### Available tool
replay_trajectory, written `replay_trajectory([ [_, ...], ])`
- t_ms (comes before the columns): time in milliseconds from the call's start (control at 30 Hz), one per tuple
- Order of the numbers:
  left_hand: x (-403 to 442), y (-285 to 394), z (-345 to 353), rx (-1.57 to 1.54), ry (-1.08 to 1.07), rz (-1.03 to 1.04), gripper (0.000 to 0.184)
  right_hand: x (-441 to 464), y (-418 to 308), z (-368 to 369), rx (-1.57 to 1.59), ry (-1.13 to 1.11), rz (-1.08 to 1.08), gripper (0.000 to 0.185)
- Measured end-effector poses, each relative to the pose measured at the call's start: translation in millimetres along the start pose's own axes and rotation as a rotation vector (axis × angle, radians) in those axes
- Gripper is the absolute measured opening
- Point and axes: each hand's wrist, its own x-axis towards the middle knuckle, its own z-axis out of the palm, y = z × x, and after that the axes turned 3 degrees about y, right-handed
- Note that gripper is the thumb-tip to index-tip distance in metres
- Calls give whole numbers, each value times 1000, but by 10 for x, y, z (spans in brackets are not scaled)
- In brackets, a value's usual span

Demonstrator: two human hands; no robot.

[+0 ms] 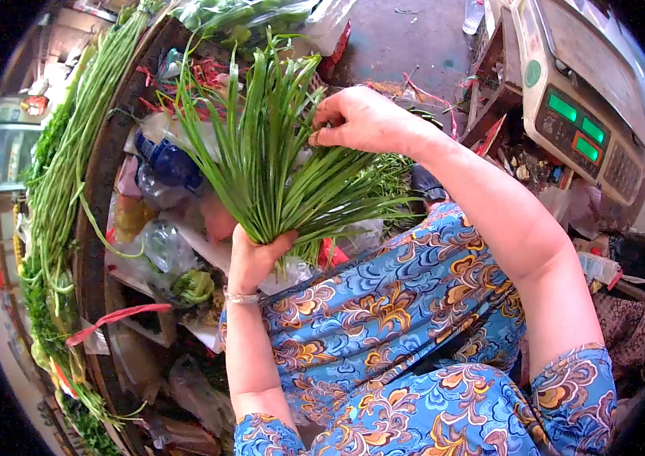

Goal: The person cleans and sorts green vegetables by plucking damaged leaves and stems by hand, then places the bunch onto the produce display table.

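Observation:
A fanned bunch of garlic chives (265, 163) stands up from my left hand (256, 260), whose fingers are wrapped round its gathered lower end. The long flat leaves spread upward and to the right. At the right side of the fan, my right hand (364, 120) is bent with thumb and fingers pinched together against the leaves. What lies between those fingertips is too small to make out. More loose green stalks (391, 186) lie below and behind my right hand.
Long green beans (83, 152) and leafy greens line a ledge at left, with a red strip (118, 322) hanging over its edge. Plastic bags (170, 247), a blue object (168, 161) and red ties (212, 74) lie beyond the bunch. A lit digital scale (565, 144) stands at right.

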Motion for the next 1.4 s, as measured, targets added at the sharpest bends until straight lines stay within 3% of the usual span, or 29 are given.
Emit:
replay_trajectory([
  [233,5,4,-2,49,-7,9,24,50,167,136,201,117,-53,17],
  [300,0,33,14,-24,1,-30,23,54,164,147,24,180,-167,12],
  [367,-7,19,-9,-37,-17,-36,24,82,172,242,246,348,-173,11],
  [567,-30,51,-40,-23,17,-21,28,151,333,-66,430,447,26,14],
  [633,-29,25,-67,-21,35,-14,29,195,434,-137,204,626,-127,20],
  [733,-1,-48,-147,-8,13,-24,30,95,404,-298,200,676,-28,20],
  [767,0,-51,-167,-6,10,-23,30,92,457,-324,202,679,-27,20],
  [833,-2,-29,-195,3,38,-13,31,93,584,-375,-322,500,-5,21],
  [867,-1,12,-211,33,28,-15,32,15,638,-316,-399,347,114,29],
  [967,-1,31,-217,29,46,-4,35,-63,490,-297,-528,274,197,31],
  [1000,2,29,-227,0,29,-50,36,-45,482,-285,-456,457,101,26],
  [1333,-17,57,-250,17,19,-46,33,-60,350,-434,-293,431,113,16],
  [1400,-21,65,-237,23,32,-57,34,-21,394,-369,110,418,-166,13],
])
